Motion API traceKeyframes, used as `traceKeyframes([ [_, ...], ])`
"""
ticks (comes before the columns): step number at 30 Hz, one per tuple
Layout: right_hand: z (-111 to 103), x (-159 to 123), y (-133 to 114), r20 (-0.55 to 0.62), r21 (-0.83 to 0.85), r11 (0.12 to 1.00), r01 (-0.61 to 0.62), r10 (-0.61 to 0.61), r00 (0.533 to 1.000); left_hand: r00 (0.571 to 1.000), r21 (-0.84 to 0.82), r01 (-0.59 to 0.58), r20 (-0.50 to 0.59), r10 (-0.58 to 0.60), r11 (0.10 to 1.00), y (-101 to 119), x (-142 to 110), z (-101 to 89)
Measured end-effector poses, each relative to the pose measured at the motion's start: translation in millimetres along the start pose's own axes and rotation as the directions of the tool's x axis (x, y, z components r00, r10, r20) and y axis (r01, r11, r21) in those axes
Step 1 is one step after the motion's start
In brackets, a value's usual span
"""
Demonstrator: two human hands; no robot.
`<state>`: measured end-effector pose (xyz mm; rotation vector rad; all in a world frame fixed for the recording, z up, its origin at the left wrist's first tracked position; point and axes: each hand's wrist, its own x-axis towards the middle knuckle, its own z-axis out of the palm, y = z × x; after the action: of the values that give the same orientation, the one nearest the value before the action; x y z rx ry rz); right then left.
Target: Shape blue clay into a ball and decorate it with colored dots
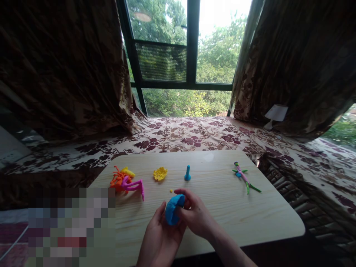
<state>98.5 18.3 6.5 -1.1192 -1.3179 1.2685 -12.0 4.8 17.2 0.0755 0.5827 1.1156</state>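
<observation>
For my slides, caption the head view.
Left hand and right hand hold a curved blue clay piece over a wood-grain table, with an upright blue clay peg beyond.

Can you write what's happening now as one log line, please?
left hand: cradling blue piece | right hand: holding its edge | on table: blue peg, yellow clump, stick-limbed figure

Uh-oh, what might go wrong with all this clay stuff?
The curved blue clay piece might get squashed, because the left hand and right hand both hold it. The blue peg stands upright beyond them, so a bump might tip it. The tiny yellow crumb lies close by and might get brushed away.
</observation>
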Motion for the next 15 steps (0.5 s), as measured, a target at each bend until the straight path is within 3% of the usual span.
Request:
traceKeyframes([
  [6,1,4,4,0.032,0.055,0.998,-0.018,0.016,0.999,0.998,0.071,-0.055,0.001,0.055,0.996,1,-4,-3.2],
  [10,-5,3,-7,0.096,0.06,0.998,-0.018,0.013,0.995,1.0,0.143,0.0,0.0,0.0,0.99,2,-4,-4.6],
  [15,-8,3,-15,0.038,0.03,0.999,-0.01,0.009,0.999,1.0,0.1,0.021,-0.018,-0.02,0.995,2,-5,0.2],
])
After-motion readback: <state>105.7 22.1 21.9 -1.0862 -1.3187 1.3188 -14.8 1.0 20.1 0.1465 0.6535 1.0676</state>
